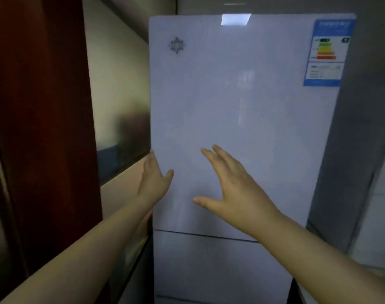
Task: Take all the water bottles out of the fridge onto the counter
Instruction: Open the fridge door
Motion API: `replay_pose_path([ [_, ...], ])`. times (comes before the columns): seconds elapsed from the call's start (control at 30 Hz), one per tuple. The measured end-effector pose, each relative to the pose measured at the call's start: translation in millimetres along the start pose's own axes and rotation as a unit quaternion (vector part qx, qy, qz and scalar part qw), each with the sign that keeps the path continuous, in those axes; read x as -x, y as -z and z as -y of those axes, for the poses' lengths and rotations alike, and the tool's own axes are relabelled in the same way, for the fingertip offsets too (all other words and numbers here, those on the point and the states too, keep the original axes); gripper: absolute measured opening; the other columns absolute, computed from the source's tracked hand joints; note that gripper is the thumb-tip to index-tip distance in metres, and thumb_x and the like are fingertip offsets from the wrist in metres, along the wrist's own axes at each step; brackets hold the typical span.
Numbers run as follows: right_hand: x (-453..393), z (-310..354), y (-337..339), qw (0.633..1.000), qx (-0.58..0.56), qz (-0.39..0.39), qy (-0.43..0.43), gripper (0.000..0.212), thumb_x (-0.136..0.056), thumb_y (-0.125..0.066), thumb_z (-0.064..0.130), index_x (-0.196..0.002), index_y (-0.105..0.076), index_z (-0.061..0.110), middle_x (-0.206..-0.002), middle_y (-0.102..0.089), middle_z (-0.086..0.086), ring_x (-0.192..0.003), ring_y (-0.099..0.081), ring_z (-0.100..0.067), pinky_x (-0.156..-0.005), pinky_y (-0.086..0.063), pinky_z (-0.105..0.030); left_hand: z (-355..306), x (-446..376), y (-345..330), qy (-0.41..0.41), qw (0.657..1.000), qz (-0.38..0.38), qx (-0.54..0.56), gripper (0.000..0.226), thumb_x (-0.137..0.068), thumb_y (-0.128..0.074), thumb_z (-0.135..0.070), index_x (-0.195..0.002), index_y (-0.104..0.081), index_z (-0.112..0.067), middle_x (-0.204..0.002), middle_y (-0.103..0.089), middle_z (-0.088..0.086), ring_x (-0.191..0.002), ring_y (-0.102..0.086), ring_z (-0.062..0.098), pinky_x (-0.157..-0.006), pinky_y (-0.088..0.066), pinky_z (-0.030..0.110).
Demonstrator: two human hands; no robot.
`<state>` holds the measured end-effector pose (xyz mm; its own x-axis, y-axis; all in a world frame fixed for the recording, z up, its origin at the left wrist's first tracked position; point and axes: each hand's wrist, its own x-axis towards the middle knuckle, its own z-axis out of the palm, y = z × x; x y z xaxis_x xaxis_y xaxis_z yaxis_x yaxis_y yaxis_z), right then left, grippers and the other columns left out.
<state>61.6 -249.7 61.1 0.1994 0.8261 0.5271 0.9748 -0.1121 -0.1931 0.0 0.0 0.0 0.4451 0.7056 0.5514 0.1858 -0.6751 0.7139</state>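
A tall white fridge [242, 106] fills the middle of the head view, its upper door closed. My left hand [154, 181] wraps around the door's left edge, with the fingers behind the edge and the thumb on the front. Spread flat, my right hand [226, 185] rests against or hovers just off the door front, holding nothing. No water bottles show; the fridge's inside is hidden behind the door.
A dark red door or panel [44, 128] stands close on the left. Beside the fridge's left side runs a beige wall with a dark band [121, 154]. A lower fridge door [220, 270] sits below the upper one. An energy label [328, 51] is stuck at top right.
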Motion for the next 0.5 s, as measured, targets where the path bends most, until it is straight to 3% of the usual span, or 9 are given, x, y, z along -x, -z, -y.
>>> replay_pose_path([
  [0.1,-31,-3,-23,1.000,0.003,0.009,0.011,0.094,-0.083,-0.063,0.056,-0.152,-0.001,0.039,-0.162,0.005,0.012,-0.148,-0.001,-0.008,-0.118,-0.014,-0.031,19,-21,-7,0.073,0.997,-0.037,-0.009,0.088,-0.095,-0.056,-0.032,-0.155,0.006,-0.012,-0.163,0.001,0.007,-0.148,-0.010,0.026,-0.116,-0.019,0.043],
  [0.2,-57,-7,-43,1.000,0.005,0.015,0.015,0.093,-0.083,-0.063,0.055,-0.152,-0.002,0.038,-0.162,0.004,0.012,-0.148,-0.002,-0.009,-0.116,-0.013,-0.029,35,-38,-18,0.079,0.996,-0.036,-0.003,0.093,-0.094,-0.058,-0.034,-0.154,0.010,-0.011,-0.163,0.003,0.008,-0.148,-0.007,0.025,-0.116,-0.020,0.044],
  [0.5,-101,-13,-80,0.999,0.011,0.029,0.014,0.091,-0.084,-0.062,0.055,-0.152,-0.005,0.036,-0.163,0.001,0.010,-0.148,-0.005,-0.009,-0.115,-0.016,-0.029,62,-78,-41,0.094,0.992,-0.053,0.064,0.101,-0.085,-0.068,-0.041,-0.154,0.000,-0.014,-0.158,-0.021,0.011,-0.142,-0.028,0.028,-0.112,-0.030,0.042],
])
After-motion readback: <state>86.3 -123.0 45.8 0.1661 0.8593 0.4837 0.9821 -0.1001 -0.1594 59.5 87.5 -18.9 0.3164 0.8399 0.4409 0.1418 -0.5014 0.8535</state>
